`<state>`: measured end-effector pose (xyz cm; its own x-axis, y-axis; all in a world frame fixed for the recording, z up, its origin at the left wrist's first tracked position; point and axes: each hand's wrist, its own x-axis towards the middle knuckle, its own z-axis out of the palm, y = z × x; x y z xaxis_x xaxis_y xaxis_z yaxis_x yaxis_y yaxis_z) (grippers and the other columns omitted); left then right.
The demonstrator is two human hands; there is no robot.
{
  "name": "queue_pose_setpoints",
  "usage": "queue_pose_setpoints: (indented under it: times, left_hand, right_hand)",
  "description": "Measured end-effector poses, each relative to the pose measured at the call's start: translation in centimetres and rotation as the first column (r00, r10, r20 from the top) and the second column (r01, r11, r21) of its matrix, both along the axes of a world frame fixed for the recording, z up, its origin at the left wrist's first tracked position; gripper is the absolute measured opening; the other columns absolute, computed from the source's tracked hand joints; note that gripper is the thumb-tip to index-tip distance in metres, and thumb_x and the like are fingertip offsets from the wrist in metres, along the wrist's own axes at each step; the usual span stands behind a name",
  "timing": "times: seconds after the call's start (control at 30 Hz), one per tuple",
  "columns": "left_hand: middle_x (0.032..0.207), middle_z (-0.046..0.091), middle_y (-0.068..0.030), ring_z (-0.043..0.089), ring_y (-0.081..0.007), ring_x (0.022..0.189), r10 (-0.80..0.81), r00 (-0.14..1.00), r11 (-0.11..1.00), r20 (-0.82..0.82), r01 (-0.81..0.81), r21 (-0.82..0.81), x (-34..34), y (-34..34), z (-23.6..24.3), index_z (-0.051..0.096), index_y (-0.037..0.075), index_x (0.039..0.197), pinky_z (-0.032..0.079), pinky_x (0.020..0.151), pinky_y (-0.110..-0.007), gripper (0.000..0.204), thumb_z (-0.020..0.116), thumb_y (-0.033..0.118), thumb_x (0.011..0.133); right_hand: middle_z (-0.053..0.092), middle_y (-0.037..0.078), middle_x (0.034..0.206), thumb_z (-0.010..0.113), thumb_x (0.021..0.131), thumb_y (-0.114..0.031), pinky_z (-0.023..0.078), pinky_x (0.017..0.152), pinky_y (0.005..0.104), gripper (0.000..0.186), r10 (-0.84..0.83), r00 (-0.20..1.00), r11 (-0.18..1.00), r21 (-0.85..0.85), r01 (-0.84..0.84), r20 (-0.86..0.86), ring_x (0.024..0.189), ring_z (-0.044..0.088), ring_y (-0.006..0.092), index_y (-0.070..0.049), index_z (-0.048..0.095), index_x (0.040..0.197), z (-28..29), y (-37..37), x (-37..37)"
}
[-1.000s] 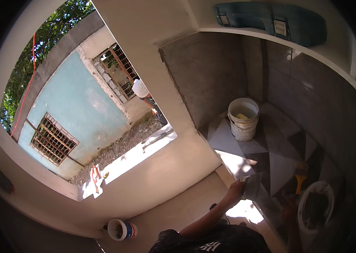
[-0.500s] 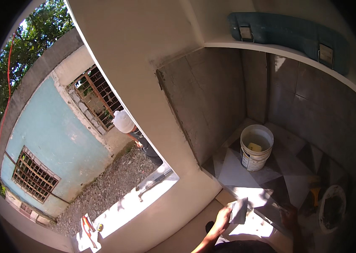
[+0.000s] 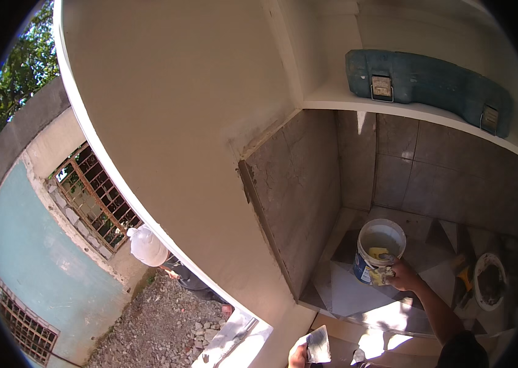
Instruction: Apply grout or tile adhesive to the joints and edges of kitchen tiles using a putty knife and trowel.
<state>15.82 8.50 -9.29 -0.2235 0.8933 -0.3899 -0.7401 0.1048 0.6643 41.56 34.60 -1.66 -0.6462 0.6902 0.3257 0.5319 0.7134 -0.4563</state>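
Note:
My left hand [image 3: 299, 354] holds a flat grey blade-like tool [image 3: 318, 345] at the bottom centre. My right hand [image 3: 401, 275] reaches to the front rim of a white bucket [image 3: 374, 227], closed on something smeared and hard to make out. A yellow sponge-like piece [image 3: 378, 251] shows inside the bucket. The bucket stands on a floor of grey and white triangle-patterned tiles [image 3: 418, 270]. Right of my arm lie a yellow-handled tool [image 3: 465, 277] and an oval container [image 3: 489, 279] with a white rim.
A long teal case [image 3: 430, 83] rests on the white shelf [image 3: 326, 103] above the tiled walls [image 3: 443, 153]. At left, beyond an opening with a pale sill [image 3: 259, 334], a person in a white head covering [image 3: 147, 245] is on gravel [image 3: 136, 313] beside a blue wall [image 3: 38, 239].
My right hand has moved forward and up to the bucket. The view has shifted, so the opening sits further left and the shelf lower in frame. My left hand still holds the flat tool.

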Motion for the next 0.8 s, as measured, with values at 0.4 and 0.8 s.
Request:
queue_pose_setpoints:
  times: [0.4, 0.8]
  left_hand:
    - [0.112, 0.055, -0.0195, 0.059, -0.0286, 0.098, 0.048, 0.998, 0.998, 0.043, -0.046, -0.051, 0.1, -0.2, 1.2, 0.042, -0.006, 0.121, 0.049, 0.085, -0.042, 0.044, 0.034, 0.017, 0.084]
    - [0.11, 0.056, -0.0116, 0.056, -0.0219, 0.101, 0.177, 0.98, 0.984, -0.09, -0.175, 0.036, 2.8, 6.7, 3.1, 0.046, -0.001, 0.116, 0.045, 0.088, -0.034, 0.037, 0.04, 0.017, 0.085]
  right_hand:
    - [0.062, 0.02, 0.095, 0.056, 0.062, -0.003, 0.047, 0.083, 0.0359, 0.03, 0.048, 0.999, 0.968, -0.249, -0.041, 0.024, 0.091, 0.059, 0.0339, 0.0, 0.063, 0.091, 2.9, 1.9, 4.4]
    - [0.061, 0.018, 0.093, 0.054, 0.073, 0.0, 0.045, 0.079, 0.0358, 0.022, -0.002, 0.967, 0.998, -0.057, -0.013, -0.254, 0.087, 0.059, 0.0313, 0.003, 0.06, 0.094, 8.7, 4.1, 9.5]
